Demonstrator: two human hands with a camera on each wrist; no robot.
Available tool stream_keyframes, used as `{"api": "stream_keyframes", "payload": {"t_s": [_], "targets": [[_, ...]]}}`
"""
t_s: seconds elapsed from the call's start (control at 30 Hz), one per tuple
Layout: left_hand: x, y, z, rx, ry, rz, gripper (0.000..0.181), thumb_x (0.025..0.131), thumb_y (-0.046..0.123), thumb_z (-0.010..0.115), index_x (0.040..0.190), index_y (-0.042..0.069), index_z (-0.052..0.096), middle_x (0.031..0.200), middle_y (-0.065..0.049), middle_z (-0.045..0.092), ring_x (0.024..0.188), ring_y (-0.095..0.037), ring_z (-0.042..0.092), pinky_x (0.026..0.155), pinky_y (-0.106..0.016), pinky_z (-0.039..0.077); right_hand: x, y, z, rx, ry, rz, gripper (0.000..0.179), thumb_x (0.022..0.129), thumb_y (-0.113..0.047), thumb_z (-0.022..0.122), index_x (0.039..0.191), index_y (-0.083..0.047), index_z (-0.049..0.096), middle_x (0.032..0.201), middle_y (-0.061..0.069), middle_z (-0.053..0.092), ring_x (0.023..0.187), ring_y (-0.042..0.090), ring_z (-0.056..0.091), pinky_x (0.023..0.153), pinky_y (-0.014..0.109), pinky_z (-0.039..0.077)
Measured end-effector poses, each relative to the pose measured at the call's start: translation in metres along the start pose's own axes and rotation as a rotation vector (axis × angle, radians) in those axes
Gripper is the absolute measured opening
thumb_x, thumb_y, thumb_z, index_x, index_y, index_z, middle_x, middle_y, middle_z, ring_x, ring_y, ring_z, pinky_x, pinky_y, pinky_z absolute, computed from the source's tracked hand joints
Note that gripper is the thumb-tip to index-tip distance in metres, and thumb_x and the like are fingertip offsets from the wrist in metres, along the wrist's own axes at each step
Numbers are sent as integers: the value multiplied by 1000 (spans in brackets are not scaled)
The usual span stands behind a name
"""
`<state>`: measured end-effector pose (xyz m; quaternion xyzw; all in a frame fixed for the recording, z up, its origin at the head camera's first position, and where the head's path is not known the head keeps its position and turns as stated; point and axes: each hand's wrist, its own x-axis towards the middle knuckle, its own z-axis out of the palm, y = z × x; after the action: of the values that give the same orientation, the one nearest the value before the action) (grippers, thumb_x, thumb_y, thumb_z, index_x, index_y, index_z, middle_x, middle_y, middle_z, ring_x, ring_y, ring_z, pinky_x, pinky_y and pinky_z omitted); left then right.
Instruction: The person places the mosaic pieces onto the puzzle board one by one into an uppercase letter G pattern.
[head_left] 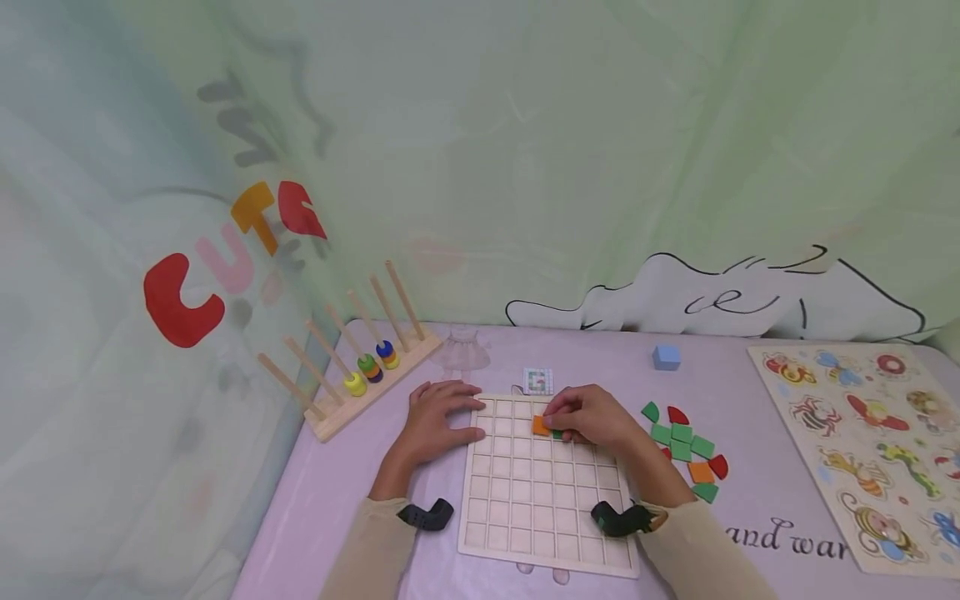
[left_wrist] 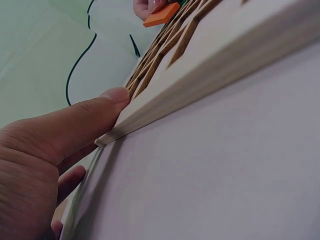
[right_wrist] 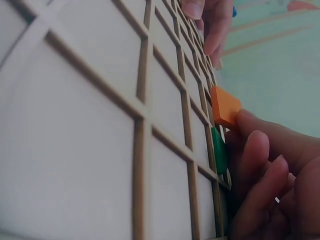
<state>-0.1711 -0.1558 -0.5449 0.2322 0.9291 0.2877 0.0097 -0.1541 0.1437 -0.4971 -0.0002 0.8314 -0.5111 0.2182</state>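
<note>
A wooden grid board lies flat on the table. My right hand pinches an orange square tile over the board's far part. In the right wrist view the orange tile is held tilted at the grid. Just beside it a green piece sits under the fingers, partly hidden. My left hand rests at the board's far left edge with fingers spread. Its thumb touches the rim in the left wrist view, and the other fingers are beside the edge.
A pegged wooden rack with coloured rings stands at the back left. A small patterned card lies behind the board. Loose green, red and orange pieces lie to the right, below a blue cube. An insect puzzle is farther right.
</note>
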Motion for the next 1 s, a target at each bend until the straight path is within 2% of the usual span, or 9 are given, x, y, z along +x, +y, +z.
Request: {"api": "stream_keyframes", "payload": {"t_s": [0.3,0.67,1.0], "targets": [[0,0,1,0,19,27,41,81,49,83,117,31,76,139,12,63,139,-17,49,118,-60,18,1,4,-5,-20,-13,-5,13,89,-22,80,97,-11,77,88,3,68,67,16,59,60,24,49],[-1,1,1,9,11,8,41,81,50,82,118,31,75,140,13,63,139,-17,49,119,-59,18,1,6,-2,-59,-2,-1,11,88,-23,80,95,-14,78,95,2,68,74,17,58,61,24,48],[-1,3,0,12,23,22,40,81,48,83,117,30,76,139,12,64,139,-18,50,118,-60,19,1,6,-1,-78,21,-11,13,86,-26,83,92,-15,79,96,2,69,74,17,58,60,25,48]]}}
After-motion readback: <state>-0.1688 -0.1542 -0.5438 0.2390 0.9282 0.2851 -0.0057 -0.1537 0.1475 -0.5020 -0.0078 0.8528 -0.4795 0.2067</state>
